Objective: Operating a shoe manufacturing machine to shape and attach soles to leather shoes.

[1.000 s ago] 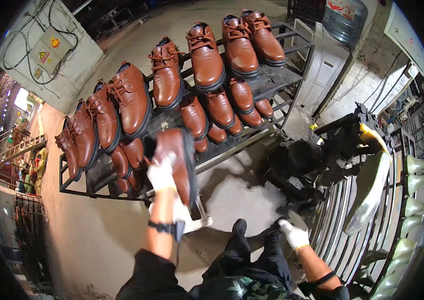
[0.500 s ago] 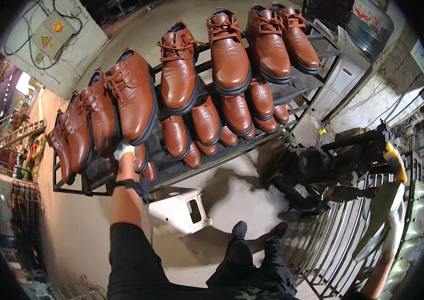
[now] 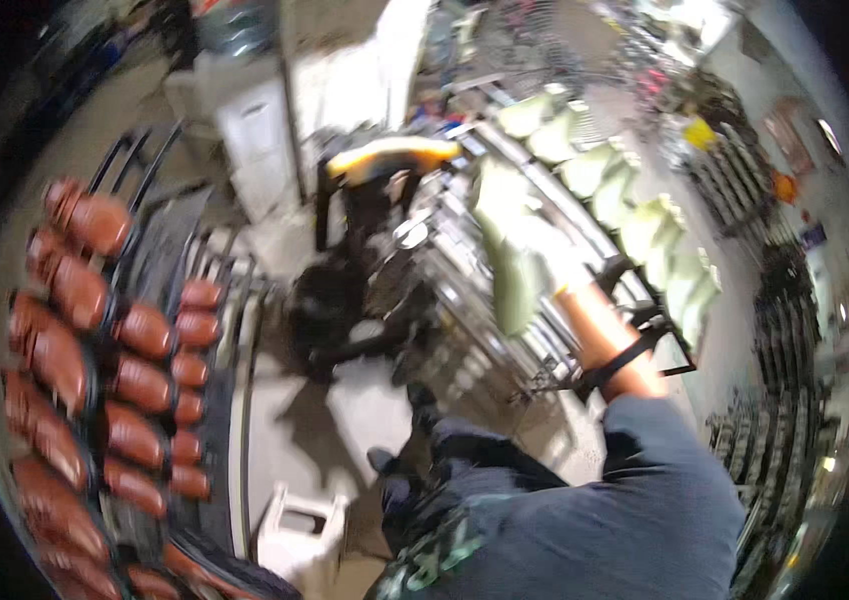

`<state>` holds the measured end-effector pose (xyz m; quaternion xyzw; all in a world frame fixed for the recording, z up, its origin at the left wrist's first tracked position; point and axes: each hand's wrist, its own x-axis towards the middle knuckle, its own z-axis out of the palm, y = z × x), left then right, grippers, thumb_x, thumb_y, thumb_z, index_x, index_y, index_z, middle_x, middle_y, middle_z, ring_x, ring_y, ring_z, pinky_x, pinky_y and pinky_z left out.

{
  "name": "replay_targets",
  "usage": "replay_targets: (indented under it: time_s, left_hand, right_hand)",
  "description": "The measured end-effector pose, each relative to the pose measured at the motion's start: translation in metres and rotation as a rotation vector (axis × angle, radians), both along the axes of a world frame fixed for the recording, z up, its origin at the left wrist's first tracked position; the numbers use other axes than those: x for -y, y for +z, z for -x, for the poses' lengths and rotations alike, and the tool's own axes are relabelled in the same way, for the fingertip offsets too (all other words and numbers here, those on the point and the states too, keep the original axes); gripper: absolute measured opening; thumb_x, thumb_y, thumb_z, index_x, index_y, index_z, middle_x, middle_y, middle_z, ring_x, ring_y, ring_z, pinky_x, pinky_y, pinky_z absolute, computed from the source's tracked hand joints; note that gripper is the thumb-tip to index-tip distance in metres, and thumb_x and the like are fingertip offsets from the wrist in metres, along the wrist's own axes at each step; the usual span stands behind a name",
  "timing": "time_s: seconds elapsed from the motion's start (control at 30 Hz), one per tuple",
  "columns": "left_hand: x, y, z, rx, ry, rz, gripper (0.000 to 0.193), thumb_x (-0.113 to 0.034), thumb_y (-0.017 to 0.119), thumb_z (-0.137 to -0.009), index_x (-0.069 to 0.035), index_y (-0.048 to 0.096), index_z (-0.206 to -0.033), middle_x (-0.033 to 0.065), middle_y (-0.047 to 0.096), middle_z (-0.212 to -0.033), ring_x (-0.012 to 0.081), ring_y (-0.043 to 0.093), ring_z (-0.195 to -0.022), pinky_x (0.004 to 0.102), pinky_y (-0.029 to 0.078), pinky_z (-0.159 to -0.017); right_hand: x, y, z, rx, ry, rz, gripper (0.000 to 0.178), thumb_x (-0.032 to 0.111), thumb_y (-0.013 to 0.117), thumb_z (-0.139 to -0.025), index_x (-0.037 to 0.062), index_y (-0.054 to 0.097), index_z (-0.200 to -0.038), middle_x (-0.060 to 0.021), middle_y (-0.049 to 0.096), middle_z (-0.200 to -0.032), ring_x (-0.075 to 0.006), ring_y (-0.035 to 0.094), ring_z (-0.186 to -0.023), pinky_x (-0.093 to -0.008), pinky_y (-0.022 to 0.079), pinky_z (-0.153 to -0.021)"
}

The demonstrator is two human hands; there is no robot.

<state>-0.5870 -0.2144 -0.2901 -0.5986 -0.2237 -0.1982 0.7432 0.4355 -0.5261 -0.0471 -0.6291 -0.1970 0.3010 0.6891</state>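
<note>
In the upper middle of the head view, a pale green foot-shaped form (image 3: pixel 507 290) slanted over a metal rack (image 3: pixel 450 262), the white-gloved right hand (image 3: pixel 560 262) against its right edge. Blur and glare washed out the fingers, so I cannot tell whether they pinched the form or merely lay along it; a side hold would presumably have kept its long face free. The forearm reached in from the lower right, and the left hand was out of the frame. Just right of the form, similar green forms (image 3: pixel 630 225) stood in a row along the rack, probably spaced so that each could be grasped singly. Left of it, a curved yellow-edged piece (image 3: pixel 395 155) topped a dark stand (image 3: pixel 330 310), perhaps raised for easy reach. At the frame's left, brown shoes (image 3: pixel 55 360) sat in rows on a black shelf rack (image 3: pixel 180 215), toes pointing one way, likely to save room. A white stool (image 3: pixel 277 530) stood on the floor at lower left of centre.
</note>
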Motion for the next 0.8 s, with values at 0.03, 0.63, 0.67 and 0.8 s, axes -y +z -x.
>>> replay_targets:
  time_s: [0.03, 0.63, 0.67, 0.8]
  left_hand:
    - [-0.019, -0.012, -0.036, -0.023, -0.044, -0.156, 0.057, -0.065, 0.059, -0.093, -0.008, 0.066, -0.095, 0.0075, 0.051, -0.071, 0.0239, 0.045, -0.063, 0.0387, 0.040, -0.056]
    - [0.108, 0.187, -0.722, -1.063, 0.171, -2.274, 0.104, 0.007, 0.076, -0.067, -0.010, 0.032, -0.159, 0.0154, 0.055, -0.146, 0.0351, 0.061, -0.126, 0.0456, 0.060, -0.096]
    - [0.114, 0.192, -0.738, -0.991, 0.230, -2.273, 0.096, 0.006, 0.075, -0.069, -0.008, 0.038, -0.156, 0.0147, 0.059, -0.142, 0.0336, 0.064, -0.123, 0.0453, 0.060, -0.095]
    - [0.142, 0.193, -0.796, -0.875, 0.210, -2.234, 0.060, 0.004, 0.073, -0.078, -0.001, 0.060, -0.136, 0.0111, 0.071, -0.120, 0.0262, 0.072, -0.105, 0.0416, 0.061, -0.092]
  right_hand:
    - [-0.015, -0.017, 0.053, -0.095, -0.030, -0.051, 0.043, 0.026, 0.076, -0.084, -0.0007, 0.066, -0.116, -0.0180, 0.070, -0.100, -0.0281, 0.068, -0.083, -0.0426, 0.059, -0.076]
    - [0.203, -0.223, -0.100, -0.616, -1.034, -0.683, 0.031, 0.020, 0.072, -0.093, 0.0114, 0.068, -0.122, -0.0098, 0.074, -0.116, -0.0281, 0.071, -0.104, -0.0551, 0.055, -0.097]
    - [0.205, -0.212, -0.099, -0.675, -1.138, -0.639, 0.033, 0.022, 0.073, -0.094, 0.0136, 0.067, -0.125, -0.0080, 0.074, -0.117, -0.0279, 0.070, -0.105, -0.0575, 0.053, -0.097]
    - [0.196, -0.177, -0.045, -0.874, -1.130, -0.414, 0.017, 0.023, 0.069, -0.098, 0.0078, 0.062, -0.096, -0.0062, 0.064, -0.089, -0.0220, 0.062, -0.086, -0.0454, 0.054, -0.088]
